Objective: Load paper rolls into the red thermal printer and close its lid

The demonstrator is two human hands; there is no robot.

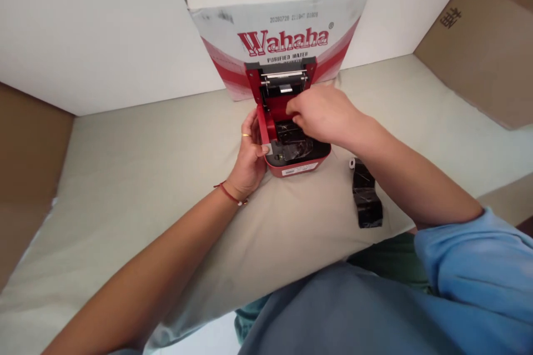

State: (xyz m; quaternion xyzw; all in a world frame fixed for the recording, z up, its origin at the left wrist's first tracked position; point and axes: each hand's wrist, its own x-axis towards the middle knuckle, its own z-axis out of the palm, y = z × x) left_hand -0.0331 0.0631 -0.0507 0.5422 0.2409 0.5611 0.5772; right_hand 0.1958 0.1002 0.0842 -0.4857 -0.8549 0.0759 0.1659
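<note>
A red and black label printer (pixel 297 169) sits on the cloth with its lid (pixel 283 75) raised, showing a roller and a metal bar. My left hand (pixel 250 152) is wrapped round the printer's left side, thumb on the front corner. Over the open compartment, my right hand (pixel 325 113) has its fingers curled together at the right side; what they hold, if anything, is hidden. Shiny black film (pixel 293 138) lies inside and drapes over the front edge. To the right, another black film strip (pixel 367 199) rests on the cloth beside a small white-ended roll (pixel 352 163).
A Wahaha water carton (pixel 275 16) stands right behind the raised lid. White panels flank it, with brown cardboard (pixel 478 39) at the right and more cardboard (pixel 29 177) at the left. A beige cloth (pixel 166 161) covers the work surface.
</note>
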